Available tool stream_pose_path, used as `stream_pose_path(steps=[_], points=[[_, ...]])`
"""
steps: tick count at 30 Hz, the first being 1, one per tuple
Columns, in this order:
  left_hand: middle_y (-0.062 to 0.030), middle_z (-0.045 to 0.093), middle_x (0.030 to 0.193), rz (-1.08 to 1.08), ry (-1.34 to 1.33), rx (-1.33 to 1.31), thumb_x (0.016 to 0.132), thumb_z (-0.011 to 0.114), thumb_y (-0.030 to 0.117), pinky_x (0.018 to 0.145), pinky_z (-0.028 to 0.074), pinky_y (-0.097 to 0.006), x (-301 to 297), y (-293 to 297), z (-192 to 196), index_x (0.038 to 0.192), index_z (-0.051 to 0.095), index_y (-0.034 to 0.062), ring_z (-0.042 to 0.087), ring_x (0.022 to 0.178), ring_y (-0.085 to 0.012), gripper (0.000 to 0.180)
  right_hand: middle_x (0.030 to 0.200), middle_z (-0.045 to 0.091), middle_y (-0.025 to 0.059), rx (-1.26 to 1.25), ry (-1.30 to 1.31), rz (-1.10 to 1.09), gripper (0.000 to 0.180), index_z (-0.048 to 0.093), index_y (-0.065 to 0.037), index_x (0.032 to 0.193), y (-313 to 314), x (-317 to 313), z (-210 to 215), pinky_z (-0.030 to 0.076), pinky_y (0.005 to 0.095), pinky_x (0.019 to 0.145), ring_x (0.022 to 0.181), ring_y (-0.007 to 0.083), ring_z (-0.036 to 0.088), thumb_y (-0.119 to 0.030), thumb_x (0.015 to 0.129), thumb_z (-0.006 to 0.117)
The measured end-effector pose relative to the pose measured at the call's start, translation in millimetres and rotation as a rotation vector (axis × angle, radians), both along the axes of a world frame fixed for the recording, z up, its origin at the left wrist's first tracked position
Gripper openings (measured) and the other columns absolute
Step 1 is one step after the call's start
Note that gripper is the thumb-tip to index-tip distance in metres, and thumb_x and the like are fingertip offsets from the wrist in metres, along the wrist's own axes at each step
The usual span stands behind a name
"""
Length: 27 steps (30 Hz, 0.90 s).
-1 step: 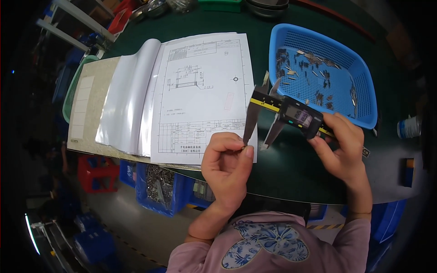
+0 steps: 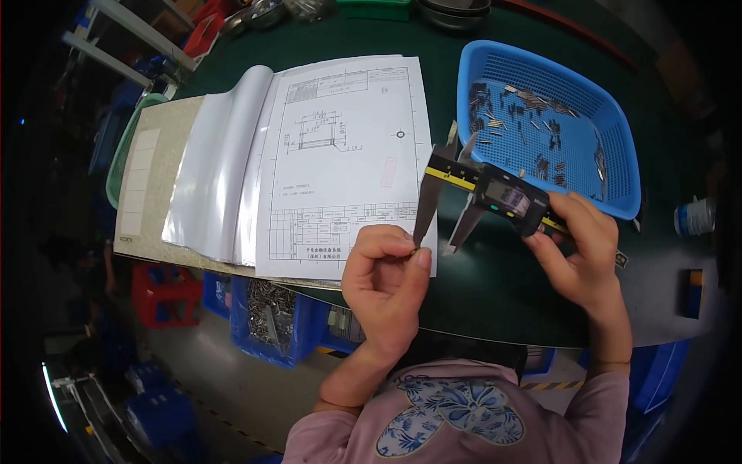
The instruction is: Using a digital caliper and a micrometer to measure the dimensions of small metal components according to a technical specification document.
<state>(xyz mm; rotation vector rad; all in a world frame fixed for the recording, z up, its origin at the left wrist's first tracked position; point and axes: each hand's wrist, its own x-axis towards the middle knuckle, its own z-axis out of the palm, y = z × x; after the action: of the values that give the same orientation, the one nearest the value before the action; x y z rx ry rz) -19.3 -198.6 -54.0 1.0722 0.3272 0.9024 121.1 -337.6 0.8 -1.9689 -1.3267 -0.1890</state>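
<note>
My right hand [image 2: 576, 243] grips a digital caliper [image 2: 506, 192] by its body, thumb below and fingers above. The caliper's jaws stand apart, pointing down toward me. At the tip of the left-hand jaw, my left hand [image 2: 386, 282] pinches a small metal part [image 2: 414, 252] between thumb and forefinger. Only a tiny end of that part shows; the fingertips cover the rest. Just beyond the caliper, a blue plastic basket [image 2: 556, 58] holds many short metal pins [image 2: 553, 131], some dark, some shiny.
A binder with a technical drawing [image 2: 348, 178] and a curled clear sleeve [image 2: 220, 170] lies open at left on the green table [image 2: 487, 301]. Metal bowls [image 2: 454, 14] stand at the back. Blue bins of metal parts [image 2: 270, 321] and a red stool [image 2: 166, 294] are below the edge.
</note>
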Motion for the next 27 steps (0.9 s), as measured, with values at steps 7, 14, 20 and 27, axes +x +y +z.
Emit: stream_pose_path(steps=[7, 14, 20, 27], points=[[-0.0070, 0.044, 0.088, -0.019, -0.013, -0.013, 0.072, 0.053, -0.014, 0.066, 0.038, -0.018, 1, 0, 0, 0.085, 0.047, -0.0013, 0.043, 0.075, -0.0088, 0.019, 0.067, 0.054, 0.0093, -0.011, 0.014, -0.001, 0.032, 0.054, 0.005, 0.088, -1, 1, 0, 0.038, 0.0199, 0.042, 0.048, 0.0117, 0.049, -0.006, 0.062, 0.070], [-0.0070, 0.044, 0.087, 0.002, -0.029, 0.021, 0.072, 0.053, -0.014, 0.065, 0.038, -0.017, 1, 1, 0, 0.084, 0.048, -0.0012, 0.043, 0.073, -0.0083, 0.018, 0.067, 0.055, 0.0095, -0.017, 0.000, 0.014, 0.031, 0.054, 0.005, 0.088, 0, 2, 1, 0.038, 0.0195, 0.042, 0.049, 0.0120, 0.050, -0.007, 0.063, 0.069], [-0.0049, 0.049, 0.086, -0.198, -0.052, -0.387, 0.079, 0.055, 0.000, 0.057, 0.035, -0.018, -3, 3, 9, 0.088, 0.048, 0.0006, 0.042, 0.068, -0.0066, 0.011, 0.068, 0.055, 0.0098, 0.015, 0.009, -0.006, 0.031, 0.054, 0.005, 0.089, -1, 1, 1, 0.039, 0.0198, 0.043, 0.052, 0.0125, 0.051, -0.008, 0.065, 0.069], [-0.0003, 0.049, 0.083, -0.566, -0.263, -1.046, 0.088, 0.045, 0.017, 0.055, 0.033, -0.019, -2, 10, 11, 0.091, 0.051, 0.0065, 0.037, 0.062, -0.0065, 0.013, 0.069, 0.055, 0.0097, 0.021, 0.055, -0.044, 0.030, 0.055, 0.005, 0.090, -1, 0, 2, 0.039, 0.0196, 0.044, 0.053, 0.0124, 0.051, -0.008, 0.066, 0.068]])
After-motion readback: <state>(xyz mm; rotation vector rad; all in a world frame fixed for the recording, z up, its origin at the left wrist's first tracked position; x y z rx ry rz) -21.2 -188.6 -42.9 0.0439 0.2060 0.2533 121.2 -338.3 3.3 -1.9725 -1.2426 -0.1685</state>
